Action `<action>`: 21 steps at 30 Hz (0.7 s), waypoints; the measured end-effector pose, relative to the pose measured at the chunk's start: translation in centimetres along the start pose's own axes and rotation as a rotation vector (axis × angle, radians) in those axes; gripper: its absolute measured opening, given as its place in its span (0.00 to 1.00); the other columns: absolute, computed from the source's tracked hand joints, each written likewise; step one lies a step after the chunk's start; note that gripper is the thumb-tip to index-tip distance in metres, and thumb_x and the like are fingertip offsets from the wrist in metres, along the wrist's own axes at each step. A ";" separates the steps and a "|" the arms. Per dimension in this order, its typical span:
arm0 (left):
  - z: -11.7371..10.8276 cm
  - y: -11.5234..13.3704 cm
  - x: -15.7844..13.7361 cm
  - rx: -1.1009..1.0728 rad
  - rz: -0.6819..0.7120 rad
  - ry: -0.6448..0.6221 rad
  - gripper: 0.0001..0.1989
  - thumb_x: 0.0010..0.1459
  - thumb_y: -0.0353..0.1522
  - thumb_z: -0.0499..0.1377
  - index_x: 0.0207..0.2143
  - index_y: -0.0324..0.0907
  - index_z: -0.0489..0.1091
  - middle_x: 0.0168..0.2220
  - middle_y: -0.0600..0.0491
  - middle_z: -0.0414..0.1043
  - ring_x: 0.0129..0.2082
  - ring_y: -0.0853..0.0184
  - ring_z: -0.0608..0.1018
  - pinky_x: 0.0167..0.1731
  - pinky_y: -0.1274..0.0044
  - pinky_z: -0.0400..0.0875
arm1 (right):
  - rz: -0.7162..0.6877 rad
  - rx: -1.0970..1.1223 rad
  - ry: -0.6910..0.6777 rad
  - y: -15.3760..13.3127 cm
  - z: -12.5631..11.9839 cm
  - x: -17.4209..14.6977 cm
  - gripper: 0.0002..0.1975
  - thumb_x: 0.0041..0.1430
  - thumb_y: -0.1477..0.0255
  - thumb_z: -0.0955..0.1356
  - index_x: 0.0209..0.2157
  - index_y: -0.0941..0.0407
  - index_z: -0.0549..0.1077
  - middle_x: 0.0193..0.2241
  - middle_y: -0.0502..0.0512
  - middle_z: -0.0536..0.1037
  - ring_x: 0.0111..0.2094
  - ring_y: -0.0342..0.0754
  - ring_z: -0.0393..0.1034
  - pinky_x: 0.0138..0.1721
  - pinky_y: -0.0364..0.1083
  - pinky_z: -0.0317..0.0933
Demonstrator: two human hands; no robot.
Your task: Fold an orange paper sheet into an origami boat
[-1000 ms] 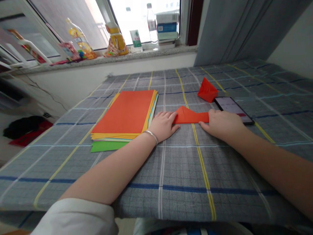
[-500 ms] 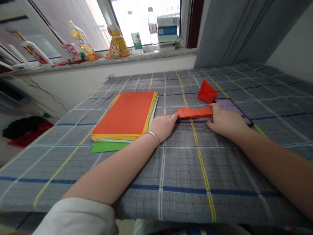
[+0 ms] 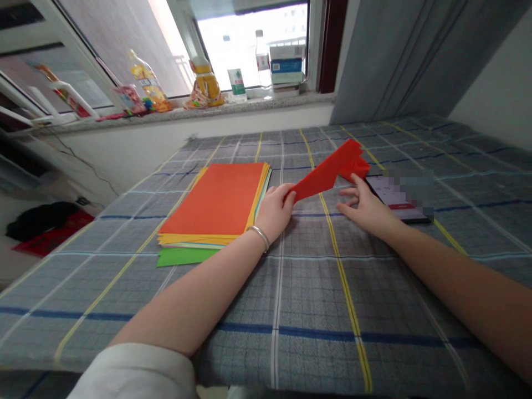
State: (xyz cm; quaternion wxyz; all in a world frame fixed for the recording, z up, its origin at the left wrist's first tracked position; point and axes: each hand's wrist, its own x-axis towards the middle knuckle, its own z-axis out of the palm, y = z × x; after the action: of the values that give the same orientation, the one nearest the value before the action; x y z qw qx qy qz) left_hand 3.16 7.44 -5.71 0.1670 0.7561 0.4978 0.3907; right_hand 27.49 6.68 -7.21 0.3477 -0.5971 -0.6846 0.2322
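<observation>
A folded strip of red paper (image 3: 320, 178) is pinched at its near left end by my left hand (image 3: 276, 209), which wears a silver bangle. Its far end tilts up off the cloth, pointing away to the right. My right hand (image 3: 366, 205) is off the paper, fingers apart and nothing in them, just left of a phone (image 3: 394, 195). Behind the strip stands a folded red paper piece (image 3: 361, 166), partly hidden by it. To the left lies a stack of coloured paper (image 3: 218, 197), orange on top, with yellow and green edges showing.
A grey checked cloth (image 3: 316, 288) covers the table. On the windowsill beyond stand an orange drink bottle (image 3: 152, 86), a clear bottle (image 3: 262, 61), a green and white packet (image 3: 236, 84) and stacked boxes (image 3: 286, 65). A grey curtain (image 3: 386, 66) hangs at the right.
The red paper strip, flat between both hands before, has been lifted and swung up at its right end. My right hand has let go of it and opened.
</observation>
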 end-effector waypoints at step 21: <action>2.2 2.0 -1.0 -1.117 -0.393 -0.101 0.16 0.50 0.32 0.64 0.42 0.38 0.69 0.43 0.49 0.76 0.38 0.68 0.78 0.46 0.70 0.73 | 0.092 0.381 -0.275 -3.4 0.4 -0.7 0.12 0.57 0.68 0.66 0.42 0.57 0.72 0.36 0.57 0.80 0.27 0.43 0.70 0.24 0.42 0.62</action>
State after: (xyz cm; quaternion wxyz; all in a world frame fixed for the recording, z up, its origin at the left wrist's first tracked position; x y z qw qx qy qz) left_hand 5.88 5.97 -6.32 0.6323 0.4651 0.3388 0.5188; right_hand 24.93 5.39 -5.14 0.3468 -0.5140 -0.6414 0.4519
